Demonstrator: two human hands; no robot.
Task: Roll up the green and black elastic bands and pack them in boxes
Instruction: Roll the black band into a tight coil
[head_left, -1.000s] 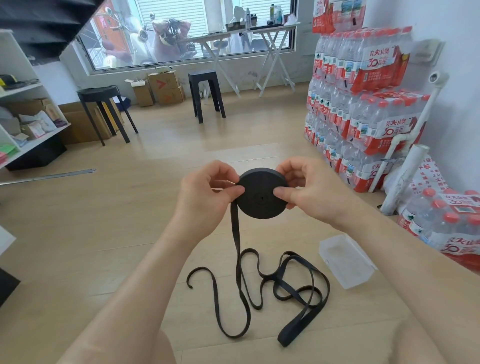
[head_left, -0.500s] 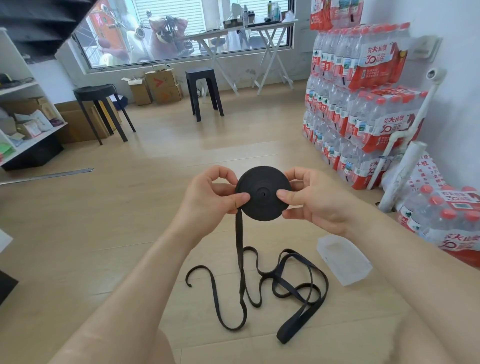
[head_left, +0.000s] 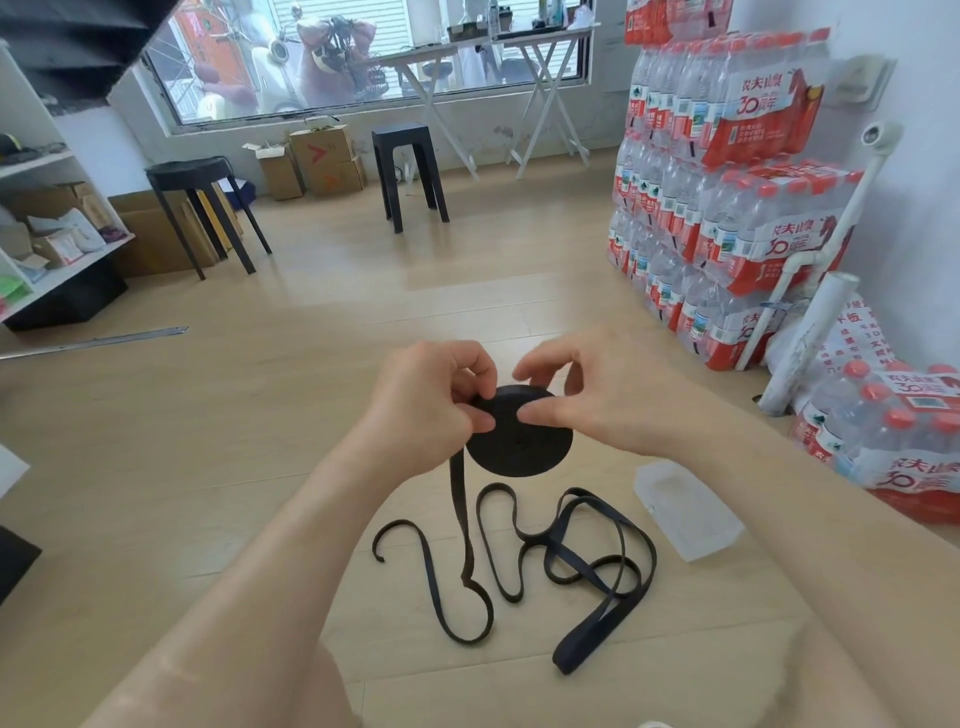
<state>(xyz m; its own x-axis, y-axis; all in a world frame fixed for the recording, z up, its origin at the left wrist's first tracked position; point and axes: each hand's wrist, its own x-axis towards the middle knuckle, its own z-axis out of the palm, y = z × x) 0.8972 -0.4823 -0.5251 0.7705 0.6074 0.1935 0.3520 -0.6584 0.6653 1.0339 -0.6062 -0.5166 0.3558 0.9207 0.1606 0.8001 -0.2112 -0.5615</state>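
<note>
Left hand (head_left: 415, 402), right hand (head_left: 615, 400) pinch black band roll (head_left: 519, 449) above floor (head_left: 234, 467).

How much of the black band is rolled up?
Partly. The left hand and right hand hold a roll, but a tail lies loose on the floor.

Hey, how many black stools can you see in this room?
2. A round-topped stool stands at left beside the shelves; a square-topped stool stands below the window. More could be out of view.

2 hands (head_left: 415, 410) (head_left: 618, 400), 1 black elastic band (head_left: 519, 444), 1 clear plastic box (head_left: 685, 512), 2 black stools (head_left: 189, 174) (head_left: 408, 143).
</note>
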